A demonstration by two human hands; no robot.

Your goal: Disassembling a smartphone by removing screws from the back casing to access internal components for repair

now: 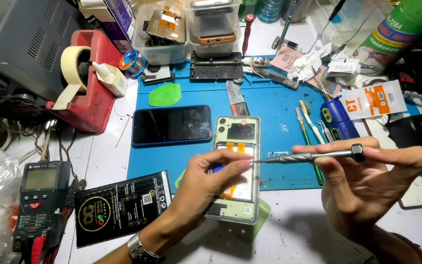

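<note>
Right hand [367, 181] grips screwdriver [308, 157] horiz., left hand [211, 178] pinching at its tip w/ fingertips (prob. a tiny screw, too small to tell) over opened green phone [235, 168] on blue mat [279, 112]; keep tip steady, low over phone.

black pack [122, 207]: flat, gold marks, near left on the desk
white pack [374, 99]: orange marks, far right
phone screen [172, 125]: dark, middle
meter screen [40, 179]: grey, near left
</note>
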